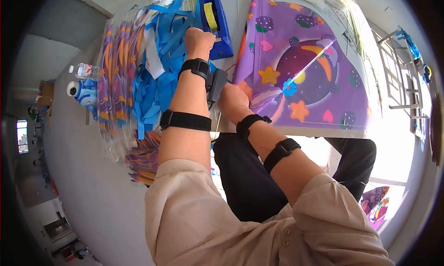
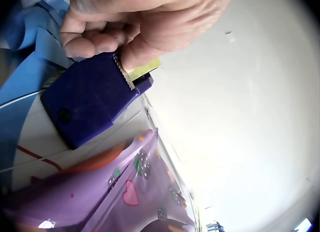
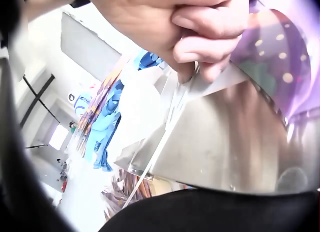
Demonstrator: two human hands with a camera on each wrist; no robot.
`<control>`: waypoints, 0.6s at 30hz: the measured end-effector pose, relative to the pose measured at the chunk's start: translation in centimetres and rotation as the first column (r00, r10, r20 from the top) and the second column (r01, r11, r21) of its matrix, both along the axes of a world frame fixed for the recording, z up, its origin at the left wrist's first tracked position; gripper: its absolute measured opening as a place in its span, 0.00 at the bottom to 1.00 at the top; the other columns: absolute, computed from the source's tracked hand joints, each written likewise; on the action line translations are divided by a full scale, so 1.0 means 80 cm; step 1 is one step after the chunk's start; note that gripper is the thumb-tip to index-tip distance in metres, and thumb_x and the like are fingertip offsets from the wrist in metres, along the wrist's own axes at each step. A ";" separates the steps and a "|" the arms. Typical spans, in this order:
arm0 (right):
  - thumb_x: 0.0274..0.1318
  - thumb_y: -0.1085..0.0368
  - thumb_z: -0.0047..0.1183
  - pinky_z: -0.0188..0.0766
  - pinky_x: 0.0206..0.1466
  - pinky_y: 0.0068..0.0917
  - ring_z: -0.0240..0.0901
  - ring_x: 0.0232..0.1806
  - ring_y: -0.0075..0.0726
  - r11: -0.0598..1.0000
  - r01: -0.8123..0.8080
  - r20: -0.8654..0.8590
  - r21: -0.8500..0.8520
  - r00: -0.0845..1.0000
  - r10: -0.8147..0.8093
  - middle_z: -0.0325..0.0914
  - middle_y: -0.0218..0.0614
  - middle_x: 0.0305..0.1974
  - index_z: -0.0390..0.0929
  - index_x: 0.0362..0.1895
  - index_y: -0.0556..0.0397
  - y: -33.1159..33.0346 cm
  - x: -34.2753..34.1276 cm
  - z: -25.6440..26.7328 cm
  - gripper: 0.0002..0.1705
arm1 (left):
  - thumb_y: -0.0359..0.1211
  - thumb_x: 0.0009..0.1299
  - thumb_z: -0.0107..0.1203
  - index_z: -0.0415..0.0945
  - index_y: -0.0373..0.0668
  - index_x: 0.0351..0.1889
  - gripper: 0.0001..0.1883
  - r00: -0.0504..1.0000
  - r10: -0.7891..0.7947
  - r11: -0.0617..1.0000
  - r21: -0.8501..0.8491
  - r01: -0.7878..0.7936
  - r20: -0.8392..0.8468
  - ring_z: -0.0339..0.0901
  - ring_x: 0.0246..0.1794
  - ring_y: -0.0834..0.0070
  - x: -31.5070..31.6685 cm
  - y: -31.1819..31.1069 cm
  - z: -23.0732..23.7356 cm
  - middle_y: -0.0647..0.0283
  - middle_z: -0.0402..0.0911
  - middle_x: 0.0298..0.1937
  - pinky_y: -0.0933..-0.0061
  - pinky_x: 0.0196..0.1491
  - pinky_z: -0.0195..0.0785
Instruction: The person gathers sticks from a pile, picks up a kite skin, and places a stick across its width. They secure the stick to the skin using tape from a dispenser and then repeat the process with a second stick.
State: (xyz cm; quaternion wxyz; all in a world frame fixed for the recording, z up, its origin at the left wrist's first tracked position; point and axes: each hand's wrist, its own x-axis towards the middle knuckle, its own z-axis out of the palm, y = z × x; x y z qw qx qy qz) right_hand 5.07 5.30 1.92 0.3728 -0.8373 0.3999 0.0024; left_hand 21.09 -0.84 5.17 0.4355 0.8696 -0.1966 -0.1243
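My left hand (image 1: 200, 41) is at the blue tape dispenser (image 1: 225, 32), which carries a roll of yellow tape (image 1: 210, 17). In the left wrist view its curled fingers and thumb pinch the tape end (image 2: 145, 68) right at the serrated cutter (image 2: 125, 74). My right hand (image 1: 232, 100) is at the near left corner of a purple printed sheet (image 1: 342, 104), patterned with stars and hearts. Under its curled fingers, in the right wrist view, thin white rods (image 3: 159, 152) run out toward the lower left. A blue flower-shaped piece (image 1: 289, 87) lies on the sheet.
Blue ribbons (image 1: 175, 74) are heaped left of the dispenser, with a white strip (image 1: 151, 53) on them. Wrapped purple-orange packs (image 1: 108, 67) line the table's left side, beside a clear bottle (image 1: 86, 71) and a blue bottle (image 1: 88, 97). A metal rack (image 1: 409, 106) stands at right.
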 end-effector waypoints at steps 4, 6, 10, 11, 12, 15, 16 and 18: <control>0.48 0.72 0.47 0.75 0.44 0.41 0.77 0.43 0.54 0.969 0.241 0.009 0.050 0.970 -0.242 0.79 0.51 0.39 0.79 0.34 0.57 0.015 0.002 0.000 0.10 | 0.22 0.48 0.52 0.71 0.31 0.12 0.06 0.999 -0.041 0.999 0.004 0.041 -0.023 0.78 0.24 0.53 0.000 0.003 0.001 0.45 0.76 0.19 0.61 0.28 0.70; 0.48 0.72 0.47 0.75 0.44 0.42 0.77 0.42 0.54 0.940 0.332 0.007 0.077 0.943 -0.334 0.79 0.51 0.38 0.79 0.34 0.57 0.018 0.003 0.000 0.10 | 0.23 0.48 0.52 0.71 0.31 0.12 0.06 1.000 -0.031 1.000 -0.004 0.031 0.003 0.78 0.24 0.52 0.000 0.001 0.000 0.46 0.77 0.19 0.59 0.29 0.70; 0.48 0.72 0.47 0.75 0.44 0.43 0.77 0.42 0.55 0.998 0.027 0.018 -0.053 0.999 -0.026 0.79 0.51 0.37 0.79 0.34 0.56 0.009 -0.003 0.005 0.10 | 0.24 0.49 0.53 0.72 0.31 0.13 0.06 0.998 -0.057 0.995 0.083 0.054 0.035 0.79 0.27 0.50 0.000 0.001 0.005 0.44 0.78 0.23 0.58 0.31 0.71; 0.48 0.72 0.47 0.75 0.44 0.43 0.77 0.42 0.56 0.995 -0.042 0.001 -0.086 0.999 0.042 0.79 0.51 0.37 0.79 0.35 0.56 0.006 -0.006 0.007 0.10 | 0.24 0.50 0.53 0.74 0.31 0.16 0.05 0.993 -0.075 0.991 0.115 0.064 0.090 0.79 0.30 0.50 -0.002 0.000 0.009 0.44 0.79 0.25 0.58 0.33 0.72; 0.48 0.72 0.47 0.75 0.44 0.43 0.77 0.42 0.56 0.996 -0.040 -0.002 -0.085 0.999 0.040 0.79 0.51 0.37 0.79 0.35 0.56 0.006 -0.005 0.009 0.10 | 0.24 0.50 0.53 0.75 0.31 0.18 0.04 0.985 -0.096 0.986 0.148 0.075 0.143 0.79 0.33 0.50 -0.005 -0.001 0.013 0.43 0.80 0.28 0.58 0.35 0.73; 0.48 0.71 0.47 0.75 0.44 0.42 0.77 0.43 0.55 0.975 0.223 0.000 0.012 0.975 -0.223 0.79 0.51 0.37 0.79 0.35 0.57 0.010 0.003 0.009 0.10 | 0.25 0.52 0.54 0.77 0.31 0.24 0.05 0.988 -0.091 0.984 0.165 0.069 0.127 0.79 0.37 0.50 -0.014 0.002 0.023 0.43 0.80 0.34 0.58 0.39 0.73; 0.48 0.71 0.47 0.75 0.45 0.42 0.77 0.43 0.55 0.957 0.288 -0.006 0.039 0.958 -0.288 0.79 0.52 0.37 0.79 0.35 0.57 0.011 0.005 0.007 0.10 | 0.25 0.52 0.54 0.77 0.31 0.24 0.05 0.988 -0.089 0.984 0.165 0.068 0.128 0.79 0.37 0.50 -0.014 0.003 0.023 0.43 0.80 0.34 0.58 0.39 0.73; 0.48 0.71 0.47 0.74 0.46 0.42 0.77 0.44 0.55 0.933 0.353 -0.012 0.069 0.936 -0.353 0.79 0.53 0.38 0.79 0.34 0.58 0.012 0.008 0.003 0.10 | 0.26 0.53 0.54 0.78 0.32 0.27 0.07 0.983 -0.109 0.977 0.200 0.078 0.150 0.79 0.38 0.49 -0.014 0.004 0.025 0.43 0.81 0.36 0.58 0.41 0.74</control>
